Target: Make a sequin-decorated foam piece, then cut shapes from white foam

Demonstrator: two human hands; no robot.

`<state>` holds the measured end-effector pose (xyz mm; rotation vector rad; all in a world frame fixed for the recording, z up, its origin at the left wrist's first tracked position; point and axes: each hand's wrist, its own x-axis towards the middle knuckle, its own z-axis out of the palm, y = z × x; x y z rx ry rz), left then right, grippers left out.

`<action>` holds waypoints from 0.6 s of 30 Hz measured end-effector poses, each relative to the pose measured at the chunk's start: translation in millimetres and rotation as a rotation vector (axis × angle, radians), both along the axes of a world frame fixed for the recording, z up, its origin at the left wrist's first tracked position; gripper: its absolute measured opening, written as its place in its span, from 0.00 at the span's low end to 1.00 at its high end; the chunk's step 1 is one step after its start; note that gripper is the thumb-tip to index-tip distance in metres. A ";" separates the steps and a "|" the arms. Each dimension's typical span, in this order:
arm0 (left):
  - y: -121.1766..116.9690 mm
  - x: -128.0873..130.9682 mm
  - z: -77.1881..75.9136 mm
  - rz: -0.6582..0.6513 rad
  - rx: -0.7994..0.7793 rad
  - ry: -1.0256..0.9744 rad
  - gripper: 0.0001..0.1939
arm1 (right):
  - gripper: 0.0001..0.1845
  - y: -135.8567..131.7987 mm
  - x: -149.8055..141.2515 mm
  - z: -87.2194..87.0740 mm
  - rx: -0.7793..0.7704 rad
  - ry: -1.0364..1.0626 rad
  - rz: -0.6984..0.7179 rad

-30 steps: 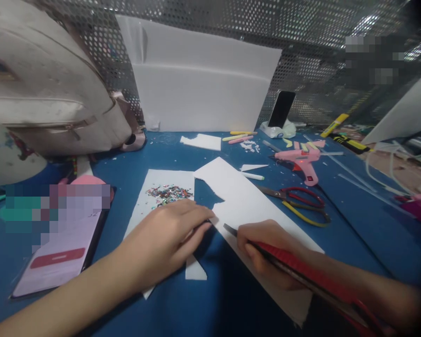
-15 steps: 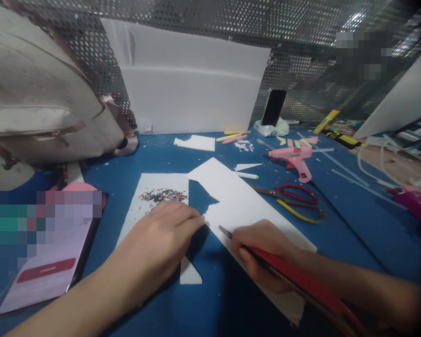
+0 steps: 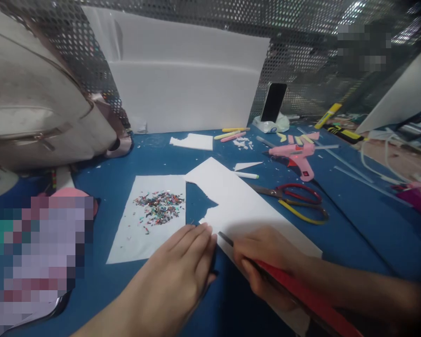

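My right hand is closed around a red utility knife. Its blade tip meets the left edge of a white foam board, which has a jagged notch cut in that side. My left hand lies with its fingers stretched out, holding nothing, the fingertips at the board's edge just left of the blade. Left of it is a white sheet bearing a scattered heap of small colourful glittery flakes.
Right of the board lie scissors and a pink glue gun. Behind are a white scrap, markers, a propped phone and a standing white panel. A pale backpack stands at left.
My left hand has moved right and nearer me, uncovering more of the flakes and sheet. The small white scrap under it is out of sight. The knife stays at the board's edge.
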<state>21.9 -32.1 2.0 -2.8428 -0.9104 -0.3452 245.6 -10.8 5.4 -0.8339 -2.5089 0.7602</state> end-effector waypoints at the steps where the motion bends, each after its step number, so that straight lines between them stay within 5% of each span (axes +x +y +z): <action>1: 0.4 0.1 0.9 -0.001 0.000 0.006 0.21 | 0.05 -0.1 0.3 -0.5 -0.013 0.002 -0.001; 10: 0.9 0.9 0.1 0.003 0.013 -0.023 0.21 | 0.08 -2.2 -1.7 10.0 0.044 0.062 -0.013; 18: 5.9 0.6 2.0 -0.029 -0.014 -0.023 0.20 | 0.07 -4.4 3.2 2.6 0.015 0.095 -0.005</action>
